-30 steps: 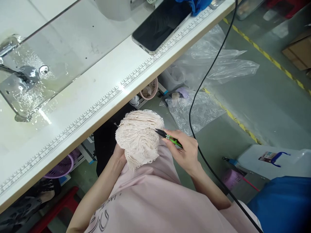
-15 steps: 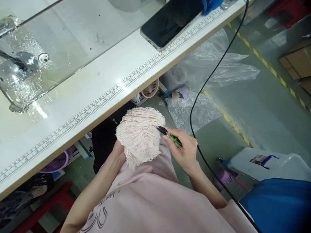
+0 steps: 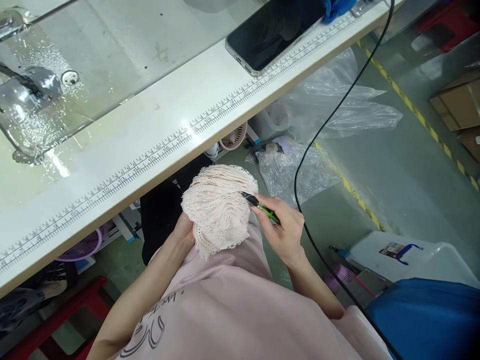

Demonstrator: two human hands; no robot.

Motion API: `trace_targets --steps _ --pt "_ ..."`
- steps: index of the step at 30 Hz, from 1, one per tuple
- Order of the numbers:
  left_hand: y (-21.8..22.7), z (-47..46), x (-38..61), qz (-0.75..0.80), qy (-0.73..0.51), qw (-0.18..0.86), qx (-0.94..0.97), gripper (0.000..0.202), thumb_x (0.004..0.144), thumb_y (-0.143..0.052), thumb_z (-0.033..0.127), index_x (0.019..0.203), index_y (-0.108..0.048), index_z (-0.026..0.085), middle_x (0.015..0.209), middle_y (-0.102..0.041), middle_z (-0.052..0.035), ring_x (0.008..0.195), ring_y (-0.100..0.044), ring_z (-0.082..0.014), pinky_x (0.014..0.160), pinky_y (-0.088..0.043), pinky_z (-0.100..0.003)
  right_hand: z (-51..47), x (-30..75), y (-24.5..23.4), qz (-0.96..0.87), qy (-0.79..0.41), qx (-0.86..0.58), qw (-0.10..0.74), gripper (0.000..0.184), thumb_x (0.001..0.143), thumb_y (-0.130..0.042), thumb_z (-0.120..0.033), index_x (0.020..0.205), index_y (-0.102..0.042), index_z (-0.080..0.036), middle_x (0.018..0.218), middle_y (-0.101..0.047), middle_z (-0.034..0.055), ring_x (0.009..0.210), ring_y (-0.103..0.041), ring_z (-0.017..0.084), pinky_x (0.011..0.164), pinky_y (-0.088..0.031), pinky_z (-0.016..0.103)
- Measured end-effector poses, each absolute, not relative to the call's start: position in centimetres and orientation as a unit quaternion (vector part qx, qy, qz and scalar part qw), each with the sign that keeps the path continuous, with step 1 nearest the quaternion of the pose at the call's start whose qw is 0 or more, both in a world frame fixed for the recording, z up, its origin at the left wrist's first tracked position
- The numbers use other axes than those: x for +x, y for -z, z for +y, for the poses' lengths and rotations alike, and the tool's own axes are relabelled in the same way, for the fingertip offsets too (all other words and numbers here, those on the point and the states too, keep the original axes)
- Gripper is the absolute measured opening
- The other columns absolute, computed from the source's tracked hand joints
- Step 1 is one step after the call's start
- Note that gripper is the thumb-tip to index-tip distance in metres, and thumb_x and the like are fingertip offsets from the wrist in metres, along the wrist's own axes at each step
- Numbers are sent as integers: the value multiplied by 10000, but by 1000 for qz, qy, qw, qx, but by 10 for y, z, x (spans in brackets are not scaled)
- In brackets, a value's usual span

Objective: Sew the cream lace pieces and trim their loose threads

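A gathered bundle of cream lace fabric (image 3: pixel 219 207) sits over my lap, just below the table edge. My left hand (image 3: pixel 184 231) supports it from the lower left, with the fingers hidden under the lace. In my right hand (image 3: pixel 283 225) is a pair of thread snips (image 3: pixel 268 212) with green handles and black blades. The blade tips touch the right side of the lace, among its folds. Whether the blades are apart is too small to make out.
The white table (image 3: pixel 150 120) carries a printed ruler along its edge and a phone (image 3: pixel 275 35). A black cable (image 3: pixel 322 125) hangs down to my right. Plastic bags (image 3: pixel 300 170) lie on the floor beside a clear bin (image 3: pixel 416 257). A red stool (image 3: pixel 71 315) stands lower left.
The view has shifted slightly, so the table and phone appear a little further right. Both hands keep their hold, and the snips stay at nearly the same spot on the lace.
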State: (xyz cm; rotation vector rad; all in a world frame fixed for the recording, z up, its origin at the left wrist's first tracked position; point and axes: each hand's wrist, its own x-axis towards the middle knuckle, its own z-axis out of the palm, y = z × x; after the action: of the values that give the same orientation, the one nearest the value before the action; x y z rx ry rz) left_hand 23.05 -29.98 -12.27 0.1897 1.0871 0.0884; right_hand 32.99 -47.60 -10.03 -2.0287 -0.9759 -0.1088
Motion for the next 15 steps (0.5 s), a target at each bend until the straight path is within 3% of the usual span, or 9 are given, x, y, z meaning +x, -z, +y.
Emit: trace_targets --steps 7,11,15 --pt "118 -300 233 534 -41 840 87 302 873 -632 289 1152 -696 192 1070 -751 -91 1042 -697 -274 960 -561 -400 -478 330 99 -384 34 -806 448 207 905 -641 -173 1101 -683 -224 888 -770 37 630 -670 132 595 -523 253" --pt "123 -299 230 502 -59 855 116 315 834 -689 334 1122 -708 207 1075 -751 -86 1055 -695 -285 951 -568 -403 -485 330 93 -352 -49 -801 481 194 904 -647 -207 1095 -683 -220 940 -761 46 669 -667 128 603 -523 241" --pt "129 -297 226 478 -62 867 127 303 818 -699 351 1083 -720 207 1073 -751 -85 1080 -685 -298 943 -574 -412 -490 331 84 -316 -140 -791 504 152 907 -649 -284 1032 -698 -214 831 -740 11 600 -621 111 536 -481 215"
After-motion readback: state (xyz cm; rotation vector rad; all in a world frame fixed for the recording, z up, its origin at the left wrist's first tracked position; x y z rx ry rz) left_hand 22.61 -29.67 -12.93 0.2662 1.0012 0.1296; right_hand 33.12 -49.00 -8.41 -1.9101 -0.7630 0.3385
